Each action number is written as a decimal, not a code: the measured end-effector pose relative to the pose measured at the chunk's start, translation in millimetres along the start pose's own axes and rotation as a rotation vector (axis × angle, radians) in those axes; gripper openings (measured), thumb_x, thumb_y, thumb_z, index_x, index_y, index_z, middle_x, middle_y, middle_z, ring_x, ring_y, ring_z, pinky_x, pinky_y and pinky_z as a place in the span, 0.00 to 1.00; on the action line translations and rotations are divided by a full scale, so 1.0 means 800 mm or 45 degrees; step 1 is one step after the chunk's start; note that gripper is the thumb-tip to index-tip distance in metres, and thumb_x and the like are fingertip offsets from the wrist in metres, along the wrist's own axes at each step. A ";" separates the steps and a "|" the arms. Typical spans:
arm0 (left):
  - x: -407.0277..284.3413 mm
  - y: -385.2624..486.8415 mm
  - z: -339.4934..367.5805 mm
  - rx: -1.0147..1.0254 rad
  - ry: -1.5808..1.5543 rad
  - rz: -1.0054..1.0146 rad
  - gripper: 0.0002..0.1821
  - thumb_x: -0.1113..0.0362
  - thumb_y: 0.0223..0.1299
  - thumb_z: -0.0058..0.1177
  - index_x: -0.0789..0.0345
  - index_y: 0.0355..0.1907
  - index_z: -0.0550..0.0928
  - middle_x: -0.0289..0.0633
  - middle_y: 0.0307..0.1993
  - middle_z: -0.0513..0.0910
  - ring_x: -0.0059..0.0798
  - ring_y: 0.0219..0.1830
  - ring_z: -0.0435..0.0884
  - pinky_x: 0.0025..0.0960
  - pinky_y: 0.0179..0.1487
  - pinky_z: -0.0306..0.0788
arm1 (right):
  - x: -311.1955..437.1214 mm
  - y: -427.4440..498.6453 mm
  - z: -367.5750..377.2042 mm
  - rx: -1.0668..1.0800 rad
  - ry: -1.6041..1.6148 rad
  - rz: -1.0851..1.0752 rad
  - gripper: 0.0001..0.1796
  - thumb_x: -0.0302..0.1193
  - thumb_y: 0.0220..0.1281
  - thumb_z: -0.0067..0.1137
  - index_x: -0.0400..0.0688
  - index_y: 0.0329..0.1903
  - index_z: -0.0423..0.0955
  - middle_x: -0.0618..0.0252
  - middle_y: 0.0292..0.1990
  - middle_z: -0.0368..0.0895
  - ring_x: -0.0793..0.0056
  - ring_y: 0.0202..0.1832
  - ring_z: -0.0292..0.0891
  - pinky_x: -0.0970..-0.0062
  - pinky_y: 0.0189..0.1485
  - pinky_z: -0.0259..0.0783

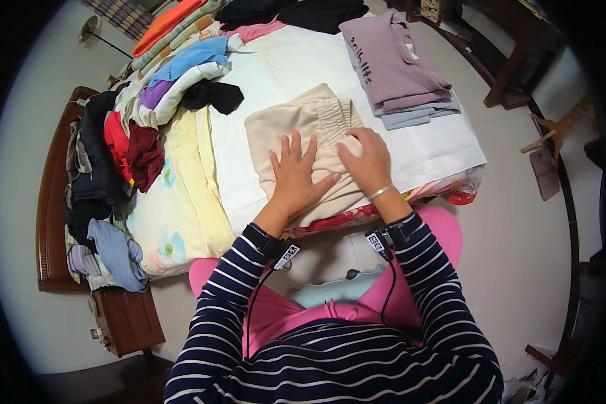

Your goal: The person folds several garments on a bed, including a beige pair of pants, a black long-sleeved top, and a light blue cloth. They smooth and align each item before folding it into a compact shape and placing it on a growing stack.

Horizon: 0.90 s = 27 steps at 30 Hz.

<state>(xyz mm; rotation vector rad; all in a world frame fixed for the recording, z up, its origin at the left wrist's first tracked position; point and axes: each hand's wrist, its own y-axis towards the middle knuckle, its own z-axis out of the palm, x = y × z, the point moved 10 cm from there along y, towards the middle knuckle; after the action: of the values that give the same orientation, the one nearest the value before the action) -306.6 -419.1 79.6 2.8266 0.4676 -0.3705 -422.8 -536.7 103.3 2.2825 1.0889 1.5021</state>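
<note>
A beige garment with a gathered elastic part (303,118) lies folded in layers on the white sheet (242,166) near the bed's front edge. My left hand (298,177) rests on it palm down, fingers spread. Against its right part, just below the gathered band, is my right hand (366,159), thumb and fingers curved around a bulge of pale cloth; whether it pinches the fabric cannot be told. Beyond, at the upper right, a folded mauve garment with dark lettering (399,65) lies on folded grey clothing (419,115).
Piled clothes (202,60) and a yellow floral cloth (197,177) cover the bed's left side. Black clothing (323,15) lies at the far edge. A wooden headboard (55,202) and bedside cabinet (131,320) stand left. On the right are a wooden stand (553,129) and a phone (544,173).
</note>
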 end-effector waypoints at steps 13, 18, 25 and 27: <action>0.157 -0.123 -0.067 -0.595 -0.526 -0.899 0.32 0.53 0.64 0.64 0.79 0.56 0.72 0.50 0.43 0.79 0.32 0.43 0.79 0.30 0.44 0.76 | -0.064 0.019 0.025 0.226 0.696 0.274 0.16 0.31 0.62 0.66 0.37 0.49 0.77 0.59 0.41 0.85 0.74 0.45 0.81 0.75 0.49 0.74; 0.094 -0.187 -0.026 -0.453 -0.708 -0.927 0.33 0.56 0.58 0.70 0.74 0.55 0.70 0.44 0.39 0.76 0.28 0.34 0.76 0.32 0.38 0.74 | -0.054 0.025 0.021 0.195 0.365 0.224 0.17 0.36 0.63 0.66 0.40 0.50 0.79 0.53 0.43 0.86 0.61 0.47 0.82 0.67 0.51 0.75; 0.063 -0.182 -0.035 -0.298 -0.352 -0.500 0.18 0.65 0.58 0.64 0.69 0.43 0.71 0.52 0.31 0.78 0.55 0.31 0.78 0.49 0.35 0.72 | 0.019 0.032 -0.014 -0.022 -0.062 0.014 0.17 0.33 0.60 0.64 0.39 0.49 0.78 0.55 0.43 0.82 0.58 0.44 0.80 0.64 0.48 0.75; 0.064 -0.181 -0.030 -0.228 -0.204 -0.469 0.14 0.62 0.61 0.60 0.67 0.37 0.71 0.53 0.28 0.79 0.57 0.33 0.80 0.52 0.35 0.73 | 0.066 0.036 -0.021 -0.039 -0.063 -0.146 0.16 0.32 0.59 0.65 0.38 0.48 0.78 0.55 0.43 0.80 0.59 0.43 0.79 0.64 0.48 0.75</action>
<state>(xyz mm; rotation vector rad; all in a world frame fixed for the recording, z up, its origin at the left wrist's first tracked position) -304.9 -264.9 57.8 2.5082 0.9379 -0.5876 -412.5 -525.5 163.4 2.1847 1.1536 1.4023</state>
